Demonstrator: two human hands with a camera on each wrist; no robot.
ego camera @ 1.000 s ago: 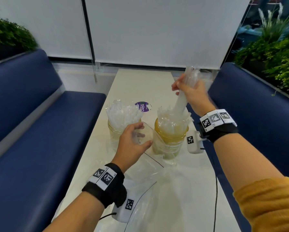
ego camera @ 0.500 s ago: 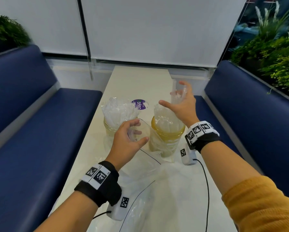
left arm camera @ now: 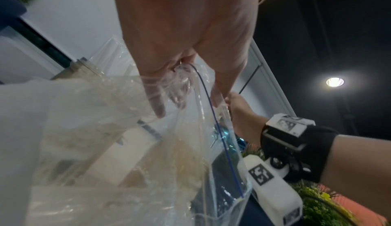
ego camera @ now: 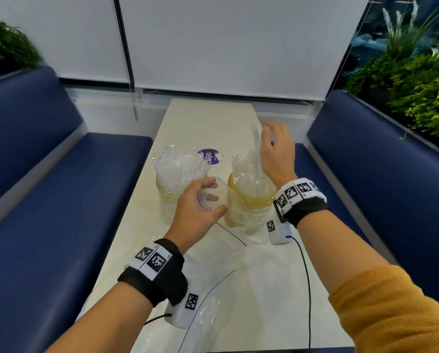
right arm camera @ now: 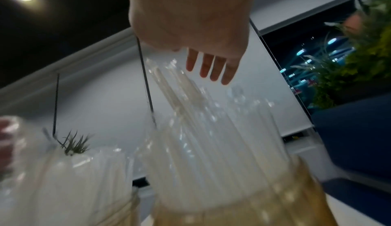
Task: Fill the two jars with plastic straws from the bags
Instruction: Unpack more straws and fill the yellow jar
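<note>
Two glass jars stand mid-table, both packed with clear plastic straws. The left jar [ego camera: 168,197] holds one bunch of straws [ego camera: 180,165]. The yellowish right jar [ego camera: 251,203] holds another bunch [ego camera: 245,171], one straw sticking up higher. My left hand [ego camera: 214,198] grips the open mouth of a clear zip bag [ego camera: 219,189] between the jars, fingers inside and thumb outside [left arm camera: 186,95]. My right hand [ego camera: 272,138] hovers open just right of the right jar's straws, fingers [right arm camera: 211,69] straight above the straws [right arm camera: 211,129] and holding nothing.
Crumpled clear bags [ego camera: 226,289] cover the near part of the white table [ego camera: 208,123]. A purple sticker [ego camera: 209,156] lies behind the jars. Blue benches [ego camera: 48,200] [ego camera: 391,174] flank the table, with plants behind them. Sensor cables trail from both wrists.
My right hand let go of the straw bundle it was lowering into the right jar and opened beside it. My left hand kept its grip on the bag.
</note>
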